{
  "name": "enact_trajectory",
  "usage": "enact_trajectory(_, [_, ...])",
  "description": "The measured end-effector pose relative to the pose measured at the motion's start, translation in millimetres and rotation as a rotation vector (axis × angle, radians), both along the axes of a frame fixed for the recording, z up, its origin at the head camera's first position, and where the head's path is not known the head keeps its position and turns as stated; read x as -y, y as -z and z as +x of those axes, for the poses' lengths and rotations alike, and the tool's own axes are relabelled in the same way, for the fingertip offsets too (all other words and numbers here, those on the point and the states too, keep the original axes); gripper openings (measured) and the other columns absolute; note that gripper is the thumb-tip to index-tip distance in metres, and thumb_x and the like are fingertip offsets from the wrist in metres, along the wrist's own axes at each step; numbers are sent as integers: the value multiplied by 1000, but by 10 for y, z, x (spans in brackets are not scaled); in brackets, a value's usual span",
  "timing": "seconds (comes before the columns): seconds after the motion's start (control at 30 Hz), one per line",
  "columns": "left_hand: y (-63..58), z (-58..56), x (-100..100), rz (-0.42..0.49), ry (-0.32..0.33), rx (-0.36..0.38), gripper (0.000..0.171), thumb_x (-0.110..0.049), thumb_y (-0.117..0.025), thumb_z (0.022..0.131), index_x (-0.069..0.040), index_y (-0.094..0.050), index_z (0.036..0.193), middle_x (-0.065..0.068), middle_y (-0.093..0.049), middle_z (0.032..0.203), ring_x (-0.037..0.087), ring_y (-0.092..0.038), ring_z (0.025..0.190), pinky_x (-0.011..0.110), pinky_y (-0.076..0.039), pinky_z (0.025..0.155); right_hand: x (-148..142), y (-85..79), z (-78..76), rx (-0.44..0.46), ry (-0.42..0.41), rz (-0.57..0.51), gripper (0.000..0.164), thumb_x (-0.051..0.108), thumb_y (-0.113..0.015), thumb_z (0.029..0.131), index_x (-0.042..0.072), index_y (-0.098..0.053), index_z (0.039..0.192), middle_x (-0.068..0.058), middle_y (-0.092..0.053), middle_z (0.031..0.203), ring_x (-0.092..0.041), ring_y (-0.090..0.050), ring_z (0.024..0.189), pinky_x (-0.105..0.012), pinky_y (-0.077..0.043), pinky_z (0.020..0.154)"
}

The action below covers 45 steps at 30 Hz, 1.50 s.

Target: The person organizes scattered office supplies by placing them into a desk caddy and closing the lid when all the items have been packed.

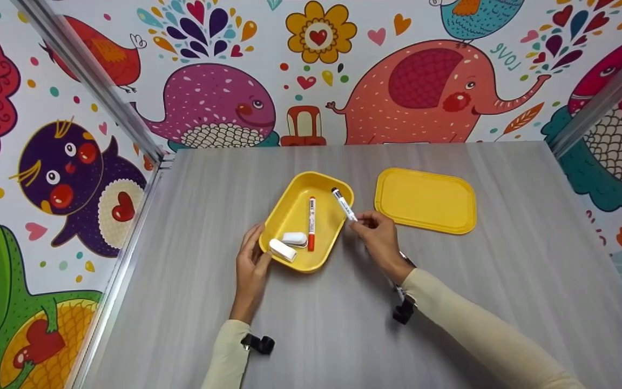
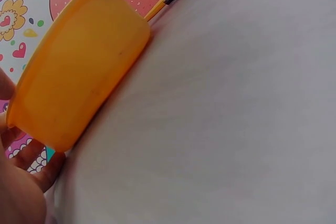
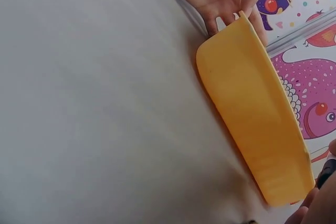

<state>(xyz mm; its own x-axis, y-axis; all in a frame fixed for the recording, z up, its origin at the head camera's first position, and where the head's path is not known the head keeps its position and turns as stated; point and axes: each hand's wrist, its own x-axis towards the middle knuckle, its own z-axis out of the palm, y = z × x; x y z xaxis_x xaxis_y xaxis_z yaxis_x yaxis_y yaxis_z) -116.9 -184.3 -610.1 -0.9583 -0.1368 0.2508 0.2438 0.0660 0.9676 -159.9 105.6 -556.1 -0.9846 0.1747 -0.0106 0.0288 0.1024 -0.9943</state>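
Note:
A yellow plastic container point(image 1: 289, 194) stands on the table. My left hand point(image 1: 250, 265) grips its near-left corner, the thumb at the rim and the fingers around the outer wall. In my right hand point(image 1: 378, 237), thumb and fingers pinch a white marker point(image 1: 344, 205) with a black end, tilted above the container's right rim. Inside the container lies a red-and-white marker point(image 1: 311, 224). Beside it are a white rounded object point(image 1: 293, 238) and a white oblong object point(image 1: 283, 250), too small to identify. The right wrist view shows the container's outer wall point(image 3: 252, 108) and the held marker's dark end point(image 3: 326, 172).
A yellow lid point(image 1: 426, 201) lies flat to the right of the container, beyond my right hand. The grey table point(image 1: 181, 302) is bounded by a printed wall point(image 1: 316, 108) at the back and metal-framed panels at the sides.

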Motion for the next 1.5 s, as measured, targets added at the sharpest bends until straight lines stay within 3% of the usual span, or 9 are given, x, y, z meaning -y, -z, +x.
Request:
enact_trajectory(0.27, [16, 6, 10, 0, -1, -10, 66, 13, -60, 96, 2, -53, 160, 17, -49, 165, 31, -47, 154, 25, -42, 121, 177, -26, -47, 10, 27, -4, 14, 3, -80, 90, -2, -78, 103, -6, -71, 91, -17, -62, 81, -21, -51, 66])
enact_trajectory(0.57, [3, -1, 2, -3, 1, -20, 66, 11, -59, 95, 2, -54, 160, 15, -50, 163, 30, -49, 152, 25, -42, 121, 272, -69, -115, 82, 92, 43, 18, 10, -80, 92, 0, -78, 107, -7, -70, 95, -19, -62, 88, -21, -52, 71])
enact_trajectory(0.8, [3, -11, 2, 10, 12, -32, 65, 13, -58, 96, 3, -54, 159, 18, -49, 164, 35, -48, 153, 23, -42, 121, 289, -72, -136, 85, 132, -21, 20, 9, -82, 91, -4, -79, 107, -7, -72, 93, -15, -63, 84, -19, -52, 71])
enact_trajectory(1.23, [-12, 6, 5, 20, 2, -10, 66, 13, -59, 94, 4, -53, 159, 18, -49, 165, 32, -49, 152, 23, -43, 119, 139, -46, -46, 38, 79, -28, 19, 10, -80, 96, -2, -79, 111, -8, -71, 96, -17, -62, 82, -23, -50, 65])
enact_trajectory(1.5, [-13, 6, 14, 3, -2, -5, 66, 12, -60, 95, 3, -53, 160, 17, -49, 165, 30, -48, 153, 25, -42, 121, -102, -10, 3, 8, 26, 17, 23, 7, -81, 96, -3, -78, 116, -9, -74, 102, -19, -66, 91, -20, -55, 73])
